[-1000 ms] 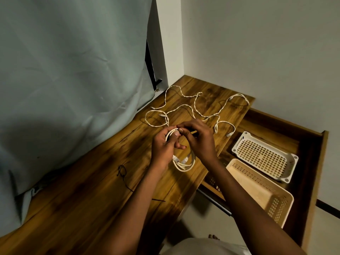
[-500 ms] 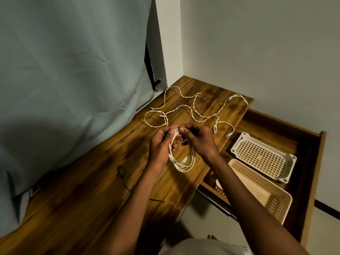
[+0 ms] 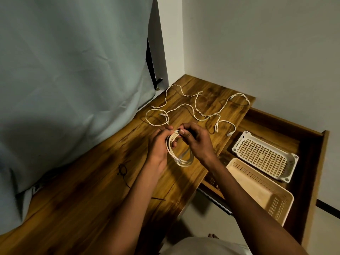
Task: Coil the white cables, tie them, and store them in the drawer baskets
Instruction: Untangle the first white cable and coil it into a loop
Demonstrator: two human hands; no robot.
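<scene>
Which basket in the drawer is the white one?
The white basket is the farther one, shallow with a grid bottom, lying toward the back of the drawer. The other basket, nearer the person, is peach-coloured and deeper.

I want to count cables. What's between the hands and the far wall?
In the head view, loose white cables sprawl on the desk there, uncoiled.
</scene>
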